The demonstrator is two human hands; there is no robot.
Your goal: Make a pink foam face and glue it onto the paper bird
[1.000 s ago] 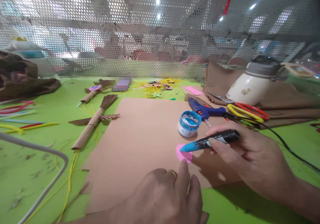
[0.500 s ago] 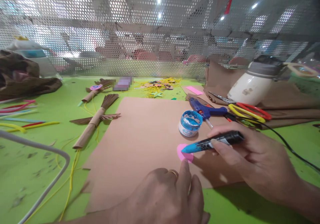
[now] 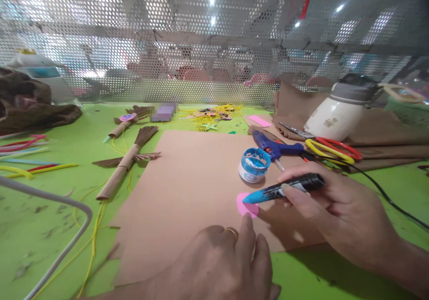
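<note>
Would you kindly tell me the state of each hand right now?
Left hand: loosely open, index fingertip on the pink paper piece.
Right hand: closed, holding the blue-tipped marker.

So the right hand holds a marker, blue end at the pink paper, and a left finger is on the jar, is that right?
Not quite. The head view shows the left hand with a finger on the near edge of the pink paper, not on the jar. The right hand does hold the marker, blue end at that paper.
</note>
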